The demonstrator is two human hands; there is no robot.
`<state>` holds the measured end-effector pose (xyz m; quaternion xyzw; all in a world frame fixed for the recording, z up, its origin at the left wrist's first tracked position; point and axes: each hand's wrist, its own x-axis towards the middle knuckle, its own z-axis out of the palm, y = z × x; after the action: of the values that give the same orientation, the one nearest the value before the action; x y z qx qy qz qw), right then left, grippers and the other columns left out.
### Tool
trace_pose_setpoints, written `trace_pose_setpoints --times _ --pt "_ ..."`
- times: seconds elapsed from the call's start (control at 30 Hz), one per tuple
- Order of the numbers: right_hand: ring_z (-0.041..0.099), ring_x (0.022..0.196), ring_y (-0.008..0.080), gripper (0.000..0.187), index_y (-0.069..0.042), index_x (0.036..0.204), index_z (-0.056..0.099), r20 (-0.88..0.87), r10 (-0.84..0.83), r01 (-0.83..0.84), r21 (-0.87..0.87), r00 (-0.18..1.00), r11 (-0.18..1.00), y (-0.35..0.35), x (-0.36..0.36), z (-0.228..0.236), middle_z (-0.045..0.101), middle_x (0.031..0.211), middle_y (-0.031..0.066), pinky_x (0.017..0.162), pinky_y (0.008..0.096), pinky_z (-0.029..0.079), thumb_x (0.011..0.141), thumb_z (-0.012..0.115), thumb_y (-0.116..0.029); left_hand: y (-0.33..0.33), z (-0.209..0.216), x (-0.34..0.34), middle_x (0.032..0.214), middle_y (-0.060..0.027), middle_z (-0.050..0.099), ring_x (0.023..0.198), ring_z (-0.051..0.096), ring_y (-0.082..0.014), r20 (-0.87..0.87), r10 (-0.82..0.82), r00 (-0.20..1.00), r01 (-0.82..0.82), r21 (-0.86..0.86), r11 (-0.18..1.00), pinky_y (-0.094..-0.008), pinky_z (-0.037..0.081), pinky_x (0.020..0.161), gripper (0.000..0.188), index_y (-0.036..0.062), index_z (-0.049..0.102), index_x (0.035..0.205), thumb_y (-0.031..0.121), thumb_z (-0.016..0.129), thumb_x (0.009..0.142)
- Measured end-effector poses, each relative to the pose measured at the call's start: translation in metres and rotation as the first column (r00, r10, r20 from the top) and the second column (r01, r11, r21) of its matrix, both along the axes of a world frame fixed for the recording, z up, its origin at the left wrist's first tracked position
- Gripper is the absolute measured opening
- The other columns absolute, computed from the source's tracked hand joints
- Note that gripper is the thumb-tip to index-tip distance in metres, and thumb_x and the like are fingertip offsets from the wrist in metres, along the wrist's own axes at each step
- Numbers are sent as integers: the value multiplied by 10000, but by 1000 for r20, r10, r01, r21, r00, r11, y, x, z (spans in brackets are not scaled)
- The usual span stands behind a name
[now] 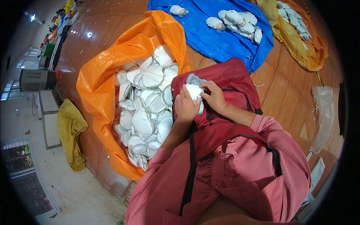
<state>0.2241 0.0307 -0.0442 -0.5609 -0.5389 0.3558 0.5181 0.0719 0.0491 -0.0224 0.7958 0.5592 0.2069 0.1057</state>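
On the dark red cloth (234, 77) over my lap lies a white rounded fabric-like piece (194, 91), with a greyish crumpled part at its far end. My left hand (186, 105) lies over its left side, fingers closed on it. From the right, my right hand (215, 98) pinches its edge between thumb and fingers. Part of the piece is hidden under both hands. Just left of my lap, an orange sack (98, 80) stands wide-mouthed, filled with many similar white rounded pieces (143, 120). Thin pale strings cross the upper part of that pile.
Ahead, a blue sheet (198, 35) on the tiled floor (287, 88) bears several bundled white pieces (236, 21). At far right, a yellow-orange sack (287, 37) holds more. A yellow sack (72, 129) lies by the left wall; a clear plastic bag (323, 116) lies at right.
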Motion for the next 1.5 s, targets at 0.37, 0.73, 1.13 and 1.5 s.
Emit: trace_pose_setpoints --times 0.37,0.73,1.13,1.5 --pt "600 821 241 199 -23 954 626 81 122 -123 2 989 992 7 12 -4 584 876 110 725 326 486 759 649 9 9 -3 -13 1072 -217 612 945 602 -384 27 -159 987 161 -109 981 -447 477 814 831 -34 395 1385 305 793 739" --pt "618 878 286 155 -22 932 642 181 84 -107 123 980 987 12 11 -9 603 904 123 765 339 499 783 643 23 10 -14 -5 911 -204 652 824 627 -373 -27 -144 989 145 34 989 -445 486 725 750 -96 466 1300 301 781 747" --pt "623 859 325 135 -25 925 639 238 66 -117 208 969 971 16 11 -8 613 898 144 747 363 508 791 641 -9 15 -18 -6 851 -175 634 757 611 -348 -102 -157 982 163 50 985 -433 486 686 666 -85 516 1266 227 767 734" --pt "639 752 361 396 -23 845 628 270 208 -92 -385 940 918 19 10 16 640 789 201 664 439 492 917 591 -410 9 -10 -1 849 -141 605 780 597 -328 -124 -159 979 171 90 981 -418 480 695 707 -46 530 1277 200 805 673"
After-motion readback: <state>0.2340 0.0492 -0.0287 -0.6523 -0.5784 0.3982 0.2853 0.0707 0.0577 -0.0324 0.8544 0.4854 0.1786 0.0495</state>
